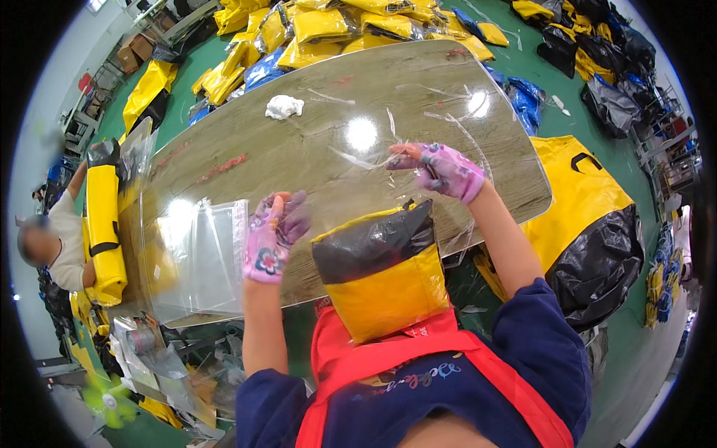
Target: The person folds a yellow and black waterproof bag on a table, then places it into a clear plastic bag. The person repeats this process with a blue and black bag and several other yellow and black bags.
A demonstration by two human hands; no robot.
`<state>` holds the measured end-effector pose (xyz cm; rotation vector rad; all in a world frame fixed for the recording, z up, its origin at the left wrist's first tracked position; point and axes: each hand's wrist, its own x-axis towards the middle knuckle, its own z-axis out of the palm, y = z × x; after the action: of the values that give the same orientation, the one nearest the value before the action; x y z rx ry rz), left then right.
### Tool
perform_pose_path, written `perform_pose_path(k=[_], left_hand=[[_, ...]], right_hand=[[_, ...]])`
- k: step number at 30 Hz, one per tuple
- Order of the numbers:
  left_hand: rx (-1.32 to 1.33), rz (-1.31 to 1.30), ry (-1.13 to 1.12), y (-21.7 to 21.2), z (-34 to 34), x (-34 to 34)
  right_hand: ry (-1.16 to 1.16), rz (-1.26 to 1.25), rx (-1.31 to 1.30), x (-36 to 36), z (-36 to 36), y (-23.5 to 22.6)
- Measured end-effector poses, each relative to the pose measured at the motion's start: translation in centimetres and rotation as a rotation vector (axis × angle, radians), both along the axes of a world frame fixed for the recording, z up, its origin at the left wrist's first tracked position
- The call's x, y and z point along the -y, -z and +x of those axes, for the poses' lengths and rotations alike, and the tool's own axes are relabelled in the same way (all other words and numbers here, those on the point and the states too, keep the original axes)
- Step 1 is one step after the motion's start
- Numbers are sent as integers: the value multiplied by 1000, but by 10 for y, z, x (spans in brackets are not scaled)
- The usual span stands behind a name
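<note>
A folded yellow and black bag (382, 280) rests upright between my body and the table's near edge, its dark panel uppermost. Neither hand touches it. My left hand (275, 231), in a pink flowered glove with bare fingertips, is raised left of the bag; its fingers are loosely bent, slightly blurred, with nothing visible in them. Above the table, beyond the bag, my right hand (441, 168) wears a matching glove. Its thumb and forefinger are pinched together at a thin clear plastic strip (360, 160), which trails off to the left.
The wood-patterned table (314, 179) carries clear flat plastic bags (202, 257), a crumpled white wad (284, 107) and loose strips. Wrapped yellow bags (321, 30) are piled beyond. A large yellow and black bag (590, 224) stands right. At left a person (63, 246) handles a rolled yellow bag (104, 231).
</note>
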<state>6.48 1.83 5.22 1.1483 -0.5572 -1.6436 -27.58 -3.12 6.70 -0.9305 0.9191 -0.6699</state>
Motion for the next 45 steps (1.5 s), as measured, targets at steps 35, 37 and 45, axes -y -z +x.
perform_pose_path(k=[35,37,45], left_hand=[[-44,-273,469,-36,-85,64],[-585,-616,801,-42,-72,146],[1732,-711,509,50,-270,129]], right_hand=[[104,-55,-1854,-222,-180,146],[100,126,-1663,-206,-227,172],[1081,-335,-1818,-159,-407,26]])
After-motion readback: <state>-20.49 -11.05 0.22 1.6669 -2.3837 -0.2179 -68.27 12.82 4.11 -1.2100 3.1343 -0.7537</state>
